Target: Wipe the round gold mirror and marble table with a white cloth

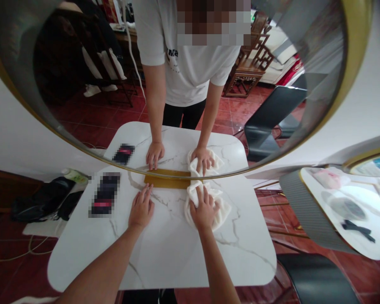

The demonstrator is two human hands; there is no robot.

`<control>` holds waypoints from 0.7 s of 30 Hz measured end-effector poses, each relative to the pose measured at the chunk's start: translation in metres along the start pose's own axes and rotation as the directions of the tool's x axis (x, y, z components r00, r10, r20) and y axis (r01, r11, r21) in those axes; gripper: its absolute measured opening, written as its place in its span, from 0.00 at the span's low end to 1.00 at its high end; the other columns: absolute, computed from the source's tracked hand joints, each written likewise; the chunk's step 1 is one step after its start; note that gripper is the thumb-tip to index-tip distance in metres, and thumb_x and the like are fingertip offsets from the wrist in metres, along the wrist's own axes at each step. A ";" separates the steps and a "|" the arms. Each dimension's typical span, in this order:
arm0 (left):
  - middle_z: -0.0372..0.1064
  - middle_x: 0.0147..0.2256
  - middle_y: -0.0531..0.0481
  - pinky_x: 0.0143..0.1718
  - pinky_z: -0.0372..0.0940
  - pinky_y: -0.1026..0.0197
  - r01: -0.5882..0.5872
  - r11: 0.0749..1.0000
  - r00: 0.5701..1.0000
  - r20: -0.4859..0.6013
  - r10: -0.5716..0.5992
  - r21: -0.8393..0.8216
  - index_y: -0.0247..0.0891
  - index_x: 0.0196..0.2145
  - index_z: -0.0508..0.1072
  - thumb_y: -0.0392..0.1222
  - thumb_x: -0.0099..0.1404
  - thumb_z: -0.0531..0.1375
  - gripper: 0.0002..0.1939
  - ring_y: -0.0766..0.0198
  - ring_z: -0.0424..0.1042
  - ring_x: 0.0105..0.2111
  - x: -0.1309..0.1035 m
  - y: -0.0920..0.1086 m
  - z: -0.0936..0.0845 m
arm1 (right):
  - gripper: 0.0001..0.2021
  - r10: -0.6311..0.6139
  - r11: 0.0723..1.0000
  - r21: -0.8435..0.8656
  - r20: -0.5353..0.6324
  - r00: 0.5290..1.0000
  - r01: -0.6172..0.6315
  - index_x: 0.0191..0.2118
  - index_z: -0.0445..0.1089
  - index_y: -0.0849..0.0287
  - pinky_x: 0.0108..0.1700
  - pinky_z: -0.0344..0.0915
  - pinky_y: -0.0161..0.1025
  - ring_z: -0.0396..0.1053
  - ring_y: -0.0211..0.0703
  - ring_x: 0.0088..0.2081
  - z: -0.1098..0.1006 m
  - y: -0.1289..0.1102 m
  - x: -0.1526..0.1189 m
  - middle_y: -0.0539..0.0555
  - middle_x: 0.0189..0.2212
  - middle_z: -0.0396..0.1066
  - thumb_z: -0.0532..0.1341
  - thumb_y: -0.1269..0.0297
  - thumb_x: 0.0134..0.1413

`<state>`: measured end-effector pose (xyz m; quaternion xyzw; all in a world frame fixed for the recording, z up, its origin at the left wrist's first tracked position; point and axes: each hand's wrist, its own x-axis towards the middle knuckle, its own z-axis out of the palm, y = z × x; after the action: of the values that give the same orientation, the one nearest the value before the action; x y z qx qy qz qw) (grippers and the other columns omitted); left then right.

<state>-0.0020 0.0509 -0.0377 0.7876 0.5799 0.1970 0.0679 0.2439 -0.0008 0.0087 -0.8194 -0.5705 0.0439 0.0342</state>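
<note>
Right hand (205,210): was laid half-curled over one white cloth (223,211), right of one gold strip (169,184); a grip could not be told.
Left hand (141,207): was held flat, nothing grasped, fingertips at the strip's left end.
Dark object (105,195): one, left of the strip, was pixelated.
Mirror (183,90): one, above the strip, was cut off.

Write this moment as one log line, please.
left hand: at gold strip's edge; right hand: on white cloth; cloth: bunched on marbled table
</note>
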 end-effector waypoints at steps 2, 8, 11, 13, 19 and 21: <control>0.46 0.65 0.45 0.61 0.50 0.48 0.003 1.000 1.000 0.000 -0.003 0.003 0.40 0.65 0.46 0.33 0.63 0.48 0.33 0.55 0.52 0.62 0.000 0.001 0.000 | 0.30 -0.025 1.000 0.012 0.012 1.000 0.025 0.65 0.45 0.45 0.55 0.45 0.57 0.51 0.56 0.58 0.001 -0.011 -0.001 0.51 0.66 0.42 0.51 0.54 0.58; 0.46 0.64 0.45 0.62 0.49 0.48 0.000 1.000 1.000 -0.013 0.000 0.015 0.40 0.65 0.46 0.33 0.64 0.47 0.32 0.56 0.51 0.62 0.000 0.003 0.001 | 0.31 -0.143 0.987 0.077 0.060 0.988 0.138 0.65 0.43 0.43 0.54 0.46 0.60 0.51 0.59 0.58 0.007 -0.060 -0.006 0.52 0.67 0.40 0.51 0.51 0.57; 0.47 0.64 0.44 0.62 0.48 0.49 -0.013 1.000 1.000 -0.010 0.013 0.016 0.38 0.65 0.46 0.34 0.64 0.47 0.32 0.56 0.50 0.63 -0.001 0.001 0.001 | 0.31 -0.225 0.968 0.127 0.073 0.972 0.215 0.65 0.43 0.42 0.53 0.46 0.61 0.52 0.60 0.57 0.009 -0.089 -0.008 0.52 0.67 0.40 0.51 0.48 0.57; 0.46 0.64 0.43 0.62 0.48 0.49 -0.022 1.000 1.000 0.008 0.022 0.021 0.37 0.65 0.47 0.35 0.65 0.47 0.31 0.56 0.49 0.63 -0.002 0.000 0.001 | 0.32 -0.266 0.955 0.159 0.075 0.961 0.251 0.65 0.42 0.41 0.53 0.46 0.61 0.52 0.60 0.57 0.010 -0.105 -0.009 0.52 0.67 0.41 0.50 0.46 0.57; 0.46 0.64 0.43 0.62 0.48 0.49 -0.036 0.999 0.999 0.027 0.035 0.027 0.36 0.64 0.50 0.35 0.65 0.47 0.29 0.55 0.50 0.63 -0.003 -0.005 0.004 | 0.31 -0.317 0.934 0.196 0.064 0.946 0.300 0.65 0.42 0.40 0.53 0.47 0.61 0.52 0.59 0.56 0.009 -0.115 -0.010 0.50 0.67 0.40 0.49 0.44 0.57; 0.46 0.64 0.42 0.62 0.48 0.49 -0.033 0.999 0.999 0.022 0.033 0.027 0.36 0.64 0.50 0.35 0.65 0.47 0.29 0.55 0.49 0.63 -0.003 -0.005 0.004 | 0.31 -0.325 0.931 0.196 0.059 0.944 0.309 0.65 0.42 0.40 0.54 0.47 0.60 0.52 0.58 0.56 0.009 -0.110 -0.009 0.50 0.67 0.40 0.49 0.44 0.57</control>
<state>-0.0058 0.0507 -0.0440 0.8000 0.5686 0.1818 0.0601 0.1376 0.0287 0.0119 -0.7070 -0.6898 0.1273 0.0904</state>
